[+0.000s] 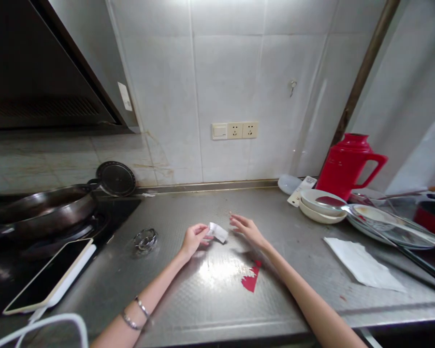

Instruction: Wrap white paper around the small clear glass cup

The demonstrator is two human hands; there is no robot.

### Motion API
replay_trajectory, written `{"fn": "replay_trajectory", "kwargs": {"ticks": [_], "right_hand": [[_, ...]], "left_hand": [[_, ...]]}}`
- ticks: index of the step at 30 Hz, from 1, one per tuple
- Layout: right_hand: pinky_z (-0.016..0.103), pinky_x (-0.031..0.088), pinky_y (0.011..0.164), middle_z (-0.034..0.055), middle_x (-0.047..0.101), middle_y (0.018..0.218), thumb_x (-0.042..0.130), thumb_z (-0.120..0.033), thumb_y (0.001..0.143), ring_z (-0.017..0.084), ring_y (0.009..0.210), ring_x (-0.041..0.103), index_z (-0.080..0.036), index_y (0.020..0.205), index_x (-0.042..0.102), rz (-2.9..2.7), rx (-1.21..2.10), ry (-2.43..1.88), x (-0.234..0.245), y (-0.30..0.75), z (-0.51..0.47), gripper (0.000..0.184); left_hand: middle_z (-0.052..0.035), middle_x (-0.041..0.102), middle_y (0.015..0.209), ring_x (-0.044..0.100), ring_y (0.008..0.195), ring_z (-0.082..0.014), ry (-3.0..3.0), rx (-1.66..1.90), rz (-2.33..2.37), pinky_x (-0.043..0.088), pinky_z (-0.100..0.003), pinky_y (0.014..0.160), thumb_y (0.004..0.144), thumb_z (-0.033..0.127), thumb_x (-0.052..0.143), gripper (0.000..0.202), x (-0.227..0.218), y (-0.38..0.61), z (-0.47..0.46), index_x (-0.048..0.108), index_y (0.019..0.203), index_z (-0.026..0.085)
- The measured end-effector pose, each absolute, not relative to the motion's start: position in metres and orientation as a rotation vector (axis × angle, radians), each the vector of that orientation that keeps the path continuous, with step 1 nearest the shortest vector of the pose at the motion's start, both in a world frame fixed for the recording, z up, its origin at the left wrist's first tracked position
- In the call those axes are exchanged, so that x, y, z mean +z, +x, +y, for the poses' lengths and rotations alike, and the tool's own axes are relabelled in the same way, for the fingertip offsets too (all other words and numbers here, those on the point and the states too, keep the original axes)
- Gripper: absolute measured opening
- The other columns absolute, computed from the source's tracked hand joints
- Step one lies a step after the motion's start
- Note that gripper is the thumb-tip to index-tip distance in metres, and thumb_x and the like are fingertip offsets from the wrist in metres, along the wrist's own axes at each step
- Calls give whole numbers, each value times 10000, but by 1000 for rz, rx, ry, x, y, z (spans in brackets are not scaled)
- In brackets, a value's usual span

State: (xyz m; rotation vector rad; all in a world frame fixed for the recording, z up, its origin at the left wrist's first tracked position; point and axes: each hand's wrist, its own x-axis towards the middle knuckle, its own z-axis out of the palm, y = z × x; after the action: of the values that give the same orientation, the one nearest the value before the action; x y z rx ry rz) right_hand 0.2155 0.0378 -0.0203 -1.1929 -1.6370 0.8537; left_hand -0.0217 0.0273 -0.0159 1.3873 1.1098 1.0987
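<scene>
In the head view my left hand (pixel 195 239) pinches the left edge of a small white piece of paper (pixel 218 232) above the steel counter (pixel 188 309). My right hand (pixel 249 230) is just to the right of that paper, apart from it, with its fingers spread and nothing visible in them. A torn red scrap (pixel 251 279) with a ragged pale edge lies on the counter below my right hand. Tiny light crumbs are scattered behind the paper.
On the left are a wire ring (pixel 145 239), a phone (pixel 50 273) with a cable and a pan (pixel 47 210) on the stove. To the right stand stacked bowls (pixel 322 208), plates (pixel 387 227), a white napkin (pixel 362 265) and a red thermos (pixel 348 166).
</scene>
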Motion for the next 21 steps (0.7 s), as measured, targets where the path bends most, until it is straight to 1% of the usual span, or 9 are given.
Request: {"fn": "replay_trajectory", "kwargs": {"ticks": [2, 3, 6, 8, 11, 13, 15, 18, 21], "right_hand": [[375, 529, 840, 140, 577, 1271, 503, -470, 854, 242, 1085, 606, -172, 1276, 523, -1512, 1134, -1080, -19, 203, 32, 517], [374, 535, 820, 141, 574, 1274, 529, -475, 837, 245, 1079, 608, -179, 1282, 516, -1486, 1213, -1046, -20, 199, 29, 534], [370, 522, 827, 151, 581, 1262, 651, -459, 741, 248, 1072, 607, -179, 1279, 513, -1514, 1256, -1005, -22, 191, 25, 622], [361, 516, 815, 148, 637, 1172, 691, -461, 694, 239, 998, 637, -158, 1242, 543, -1566, 1228, -1004, -24, 190, 24, 644], [329, 521, 711, 95, 708, 921, 653, -530, 703, 205, 799, 666, -124, 1055, 648, -1637, 1214, -1017, -25, 190, 24, 537], [303, 510, 650, 68, 703, 810, 618, -571, 714, 190, 725, 653, -119, 913, 676, -1646, 1181, -1027, -24, 190, 24, 498], [289, 497, 631, 63, 696, 770, 596, -577, 728, 185, 708, 642, -122, 846, 674, -1644, 1101, -1038, -23, 189, 22, 477], [279, 482, 644, 67, 699, 778, 553, -510, 793, 178, 713, 627, -133, 838, 678, -1715, 877, -1064, -18, 188, 18, 399], [277, 478, 661, 65, 705, 808, 522, -400, 843, 170, 715, 619, -160, 876, 691, -1839, 633, -1049, -12, 186, 10, 296]], "left_hand": [[-71, 695, 844, 694, 784, -237, 1326, 1097, 1058, 538, -256, 518, 663, 458, 687, 370, -13, -21, 25, 612, 836, 139], [-78, 696, 868, 691, 825, -249, 1305, 1097, 1028, 546, -263, 531, 666, 441, 694, 360, -12, -21, 23, 611, 842, 138], [-98, 694, 935, 673, 917, -272, 1250, 1108, 944, 563, -282, 562, 681, 386, 705, 326, -8, -21, 20, 611, 862, 132], [-102, 692, 935, 674, 914, -269, 1208, 1108, 895, 565, -284, 576, 685, 349, 713, 301, -7, -21, 19, 611, 858, 125], [-101, 693, 886, 683, 872, -248, 1149, 1107, 829, 564, -277, 613, 676, 290, 728, 261, -4, -22, 18, 603, 820, 113], [-114, 695, 867, 684, 835, -224, 1107, 1093, 792, 565, -282, 638, 704, 277, 708, 234, -3, -23, 18, 596, 813, 102], [-127, 695, 876, 681, 775, -197, 1044, 1061, 787, 568, -296, 630, 763, 292, 654, 226, -3, -23, 19, 586, 859, 99], [-119, 687, 911, 674, 698, -171, 926, 984, 823, 565, -307, 605, 832, 337, 577, 266, -4, -22, 19, 555, 978, 116], [-130, 679, 921, 664, 676, -166, 902, 811, 771, 530, -265, 539, 852, 431, 535, 378, -5, -21, 16, 537, 1067, 120]]}}
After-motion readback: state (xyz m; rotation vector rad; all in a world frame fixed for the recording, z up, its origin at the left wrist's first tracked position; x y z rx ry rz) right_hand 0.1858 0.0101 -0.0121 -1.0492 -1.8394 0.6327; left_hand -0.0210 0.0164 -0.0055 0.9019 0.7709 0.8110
